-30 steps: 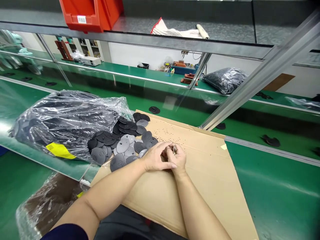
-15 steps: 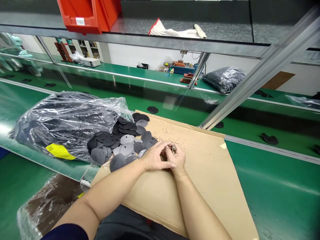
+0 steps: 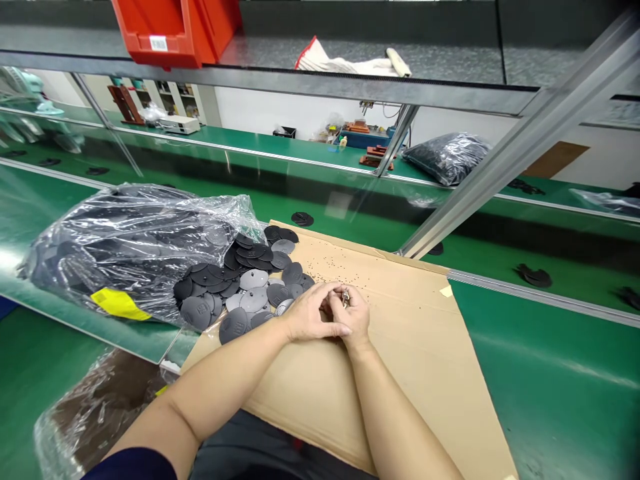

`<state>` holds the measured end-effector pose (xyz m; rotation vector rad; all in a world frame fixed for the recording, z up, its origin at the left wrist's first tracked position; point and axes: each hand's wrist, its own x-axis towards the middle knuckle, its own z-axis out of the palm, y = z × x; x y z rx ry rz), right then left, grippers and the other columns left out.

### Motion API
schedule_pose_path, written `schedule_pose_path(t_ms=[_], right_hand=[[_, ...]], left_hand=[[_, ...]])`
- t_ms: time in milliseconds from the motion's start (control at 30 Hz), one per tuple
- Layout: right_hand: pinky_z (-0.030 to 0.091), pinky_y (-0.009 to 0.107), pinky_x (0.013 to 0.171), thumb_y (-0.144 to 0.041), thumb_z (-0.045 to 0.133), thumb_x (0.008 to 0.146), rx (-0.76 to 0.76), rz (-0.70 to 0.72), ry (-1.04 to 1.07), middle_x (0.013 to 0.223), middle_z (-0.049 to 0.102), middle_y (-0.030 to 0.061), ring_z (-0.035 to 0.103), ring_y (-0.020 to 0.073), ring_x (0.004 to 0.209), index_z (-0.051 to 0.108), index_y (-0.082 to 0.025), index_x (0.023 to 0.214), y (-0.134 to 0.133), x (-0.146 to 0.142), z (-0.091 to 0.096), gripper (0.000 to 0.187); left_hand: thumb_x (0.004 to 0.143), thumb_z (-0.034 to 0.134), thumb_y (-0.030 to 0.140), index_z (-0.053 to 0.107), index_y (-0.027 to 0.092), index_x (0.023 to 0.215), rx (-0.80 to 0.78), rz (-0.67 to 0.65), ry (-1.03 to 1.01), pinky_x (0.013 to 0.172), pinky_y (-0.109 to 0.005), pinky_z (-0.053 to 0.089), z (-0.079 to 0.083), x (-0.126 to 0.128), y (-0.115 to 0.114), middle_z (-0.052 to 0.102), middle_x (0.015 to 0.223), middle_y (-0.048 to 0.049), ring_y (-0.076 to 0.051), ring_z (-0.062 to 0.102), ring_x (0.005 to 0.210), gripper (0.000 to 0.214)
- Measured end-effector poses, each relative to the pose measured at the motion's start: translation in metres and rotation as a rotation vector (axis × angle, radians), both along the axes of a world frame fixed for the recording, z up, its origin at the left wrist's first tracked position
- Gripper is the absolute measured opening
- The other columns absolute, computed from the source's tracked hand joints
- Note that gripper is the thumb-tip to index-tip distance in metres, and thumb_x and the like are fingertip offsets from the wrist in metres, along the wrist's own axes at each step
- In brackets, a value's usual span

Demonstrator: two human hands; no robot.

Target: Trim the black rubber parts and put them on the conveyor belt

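My two hands meet above a sheet of cardboard [image 3: 415,373]. The fingers of my right hand [image 3: 357,319] are closed round a small shiny metal tool [image 3: 345,298], perhaps nail clippers; most of it is covered. My left hand [image 3: 307,317] is curled against the right one, its thumb reaching across below. What its fingers pinch, if anything, is hidden. Just left of the hands lies a heap of round dark grey and black plastic discs [image 3: 254,299], some showing a small stub in the middle. Tiny black bits [image 3: 340,265] are scattered on the cardboard beyond my fingers.
A clear plastic bag [image 3: 125,230] full of discs lies at the left, with a yellow label [image 3: 120,304]. A slanting metal post [image 3: 480,167] rises at the right. Behind is a green belt [image 3: 350,223] with discs; above, a shelf holds a red bin [image 3: 200,33] and a glove [image 3: 345,65].
The view has shifted very slightly. Both hands keep almost the same pose, with the metal tool turned a little in my right fingers.
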<state>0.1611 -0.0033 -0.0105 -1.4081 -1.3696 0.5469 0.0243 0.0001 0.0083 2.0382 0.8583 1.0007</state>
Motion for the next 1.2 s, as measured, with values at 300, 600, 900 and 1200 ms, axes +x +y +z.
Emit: schedule_pose_path(t_ms=[300,600,900,1200], right_hand=[[0.046,0.027,0.063,-0.035,0.058,0.077,0.005,0.007,-0.004,0.072,0.063,0.0006,0.056,0.0145,0.065,0.063,-0.02,0.079,0.0,-0.0008,0.0004,0.016],[0.047,0.028,0.066,-0.034,0.058,0.077,0.001,0.02,-0.012,0.074,0.064,0.0012,0.057,0.0154,0.068,0.063,-0.02,0.079,0.0007,-0.0005,-0.0002,0.016],[0.047,0.028,0.065,-0.032,0.057,0.076,-0.004,0.031,-0.011,0.073,0.063,0.0008,0.056,0.0152,0.067,0.062,-0.02,0.079,-0.0002,-0.0005,0.0028,0.014],[0.046,0.028,0.067,-0.032,0.057,0.076,-0.006,0.027,-0.028,0.074,0.062,0.0003,0.056,0.0151,0.068,0.062,-0.02,0.078,0.0,-0.0004,0.0014,0.013]], left_hand=[[0.063,0.077,0.049,0.043,0.018,0.132,0.012,-0.009,-0.014,0.102,-0.04,0.04,-0.0012,0.0002,0.0005,0.054,0.127,-0.0124,-0.026,0.05,0.116,0.083],[0.063,0.076,0.05,0.043,0.019,0.132,0.001,-0.006,-0.011,0.102,-0.041,0.04,-0.0002,0.0002,0.0,0.054,0.127,-0.0122,-0.027,0.05,0.116,0.083],[0.063,0.076,0.049,0.043,0.018,0.132,0.013,-0.007,-0.017,0.103,-0.039,0.04,-0.0016,0.0,0.0002,0.054,0.128,-0.0119,-0.025,0.05,0.117,0.083],[0.063,0.077,0.05,0.043,0.018,0.133,0.01,-0.005,-0.02,0.102,-0.04,0.04,-0.0025,0.0002,0.001,0.054,0.128,-0.0127,-0.026,0.05,0.117,0.084]])
